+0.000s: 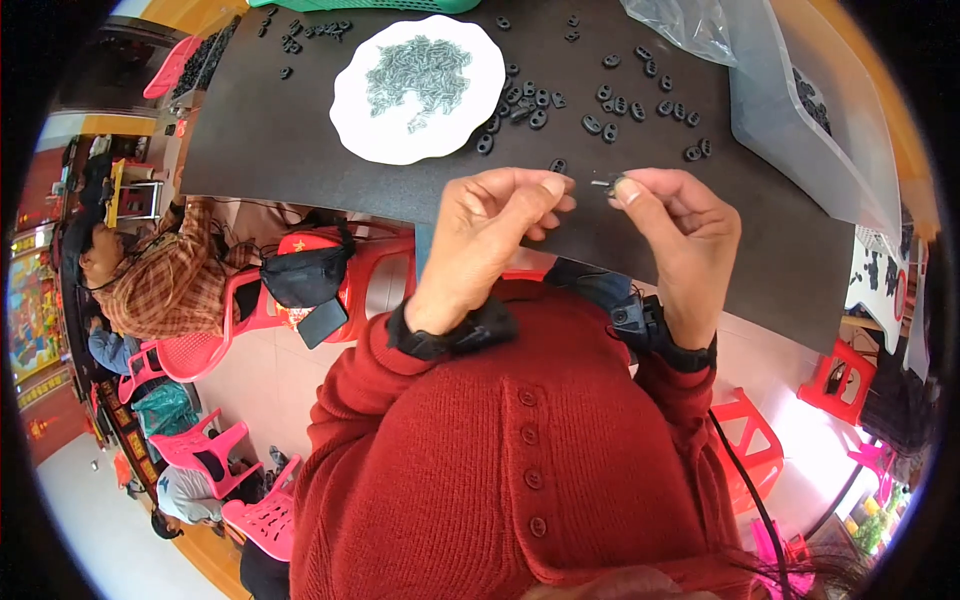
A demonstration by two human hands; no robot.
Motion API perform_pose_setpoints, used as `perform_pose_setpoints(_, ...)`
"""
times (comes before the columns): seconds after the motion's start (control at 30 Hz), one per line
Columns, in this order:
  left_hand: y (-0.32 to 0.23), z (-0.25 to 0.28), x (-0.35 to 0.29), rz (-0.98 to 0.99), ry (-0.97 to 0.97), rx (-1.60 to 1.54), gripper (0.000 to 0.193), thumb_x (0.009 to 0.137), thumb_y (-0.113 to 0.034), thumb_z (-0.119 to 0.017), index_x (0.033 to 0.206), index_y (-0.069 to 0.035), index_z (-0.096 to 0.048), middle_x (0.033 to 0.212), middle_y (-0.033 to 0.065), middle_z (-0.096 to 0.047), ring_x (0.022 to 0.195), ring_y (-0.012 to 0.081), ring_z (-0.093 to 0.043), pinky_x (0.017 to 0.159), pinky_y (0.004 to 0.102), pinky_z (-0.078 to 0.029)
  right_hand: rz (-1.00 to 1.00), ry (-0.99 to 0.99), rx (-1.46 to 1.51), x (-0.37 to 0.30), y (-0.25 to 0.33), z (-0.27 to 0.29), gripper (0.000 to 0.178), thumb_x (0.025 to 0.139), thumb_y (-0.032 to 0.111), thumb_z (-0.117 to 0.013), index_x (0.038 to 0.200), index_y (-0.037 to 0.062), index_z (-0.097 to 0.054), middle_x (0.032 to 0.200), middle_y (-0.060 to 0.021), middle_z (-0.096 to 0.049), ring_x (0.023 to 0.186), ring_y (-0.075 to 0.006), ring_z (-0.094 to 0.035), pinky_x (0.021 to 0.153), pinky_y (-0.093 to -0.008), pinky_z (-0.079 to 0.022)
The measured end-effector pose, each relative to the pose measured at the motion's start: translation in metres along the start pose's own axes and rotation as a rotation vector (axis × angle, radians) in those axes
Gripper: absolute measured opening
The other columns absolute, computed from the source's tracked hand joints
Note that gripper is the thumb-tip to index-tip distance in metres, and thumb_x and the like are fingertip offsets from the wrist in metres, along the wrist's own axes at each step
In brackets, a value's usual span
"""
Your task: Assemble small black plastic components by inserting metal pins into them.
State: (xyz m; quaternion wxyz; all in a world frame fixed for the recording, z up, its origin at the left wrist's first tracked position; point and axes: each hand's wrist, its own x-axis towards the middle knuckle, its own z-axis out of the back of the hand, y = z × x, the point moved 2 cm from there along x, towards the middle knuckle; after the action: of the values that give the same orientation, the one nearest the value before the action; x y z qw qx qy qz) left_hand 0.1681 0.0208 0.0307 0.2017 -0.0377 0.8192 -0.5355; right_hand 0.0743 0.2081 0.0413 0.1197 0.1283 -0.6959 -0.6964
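My left hand (pixel 497 225) is closed in a pinch over the table's near edge; whatever its fingertips hold, if anything, is hidden. Facing it, my right hand (pixel 692 235) pinches a small dark part (pixel 615 186) between thumb and forefinger. From that part a thin silvery piece (pixel 600 183), like a small spring, points toward the left hand. The two hands are apart. Just beyond the left fingertips lies a black oval cord stopper (pixel 558 165) with holes. Several more black cord stoppers (pixel 610 130) are scattered farther back. A scalloped white plate (pixel 350 125) bears a heap of tiny metal springs (pixel 420 80).
The dark table (pixel 270 140) spans the far side. A translucent plastic bin (pixel 800 160) with black parts stands at right, beside a clear bag (pixel 690 25). A green basket (pixel 380 4) is at the far edge. Left are a seated person (pixel 165 265) and red chairs (pixel 375 285).
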Motion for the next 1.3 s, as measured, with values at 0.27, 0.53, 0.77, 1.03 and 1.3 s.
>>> perform_pose_setpoints(0.27,-0.057,0.048,0.001,-0.46,-0.341,1.359,0.018,0.095,-0.015,-0.074,0.104,-0.001,-0.08,0.097,0.0211,-0.079,0.09,0.0382,-0.078,0.08,0.0469,-0.06,0.037,-0.111,0.022,-0.004,0.009,0.042,0.014,0.099,0.009,-0.079,0.108,-0.0014,-0.081,0.094,-0.0048,-0.08,0.082,-0.006,-0.065,0.076,-0.0212,-0.045)
perform_pose_setpoints(0.53,-0.007,-0.011,0.013,-0.485,-0.118,1.259,0.021,0.093,-0.014,-0.08,0.109,-0.001,-0.076,0.097,0.0203,-0.075,0.091,0.0415,-0.074,0.08,0.0499,-0.059,0.06,-0.121,0.041,-0.008,0.005,0.061,0.015,0.1,0.011,-0.079,0.108,-0.0016,-0.08,0.094,-0.0043,-0.08,0.081,-0.0054,-0.064,0.075,-0.0211,-0.045)
perform_pose_setpoints(0.77,0.017,-0.039,0.04,-0.509,-0.14,1.452,0.032,0.09,-0.016,-0.085,0.115,0.001,-0.075,0.101,0.0217,-0.074,0.091,0.0418,-0.074,0.081,0.0479,-0.057,0.004,-0.085,0.077,-0.009,0.006,0.079,0.011,0.099,0.002,-0.079,0.108,-0.0051,-0.079,0.095,-0.0061,-0.079,0.089,-0.0089,-0.071,0.084,-0.0224,-0.053)
perform_pose_setpoints(1.03,0.033,-0.036,0.059,-0.485,-0.185,1.36,0.026,0.088,-0.009,-0.084,0.11,0.001,-0.076,0.098,0.0219,-0.075,0.089,0.0397,-0.075,0.079,0.0467,-0.059,0.008,-0.067,0.111,-0.003,-0.003,0.08,0.01,0.1,0.001,-0.079,0.107,-0.0051,-0.079,0.093,-0.0054,-0.079,0.086,-0.0081,-0.069,0.081,-0.0229,-0.052)
perform_pose_setpoints(1.3,0.01,-0.043,0.032,-0.02,0.168,0.214,0.043,0.103,-0.013,-0.081,0.143,-0.001,-0.07,0.1,0.0043,-0.08,0.088,0.0108,-0.073,0.082,0.026,-0.058,-0.007,-0.055,0.128,0.0,0.0,0.073,0.009,0.1,-0.001,-0.078,0.107,-0.0051,-0.079,0.092,-0.0051,-0.078,0.086,-0.0075,-0.07,0.081,-0.0224,-0.054)
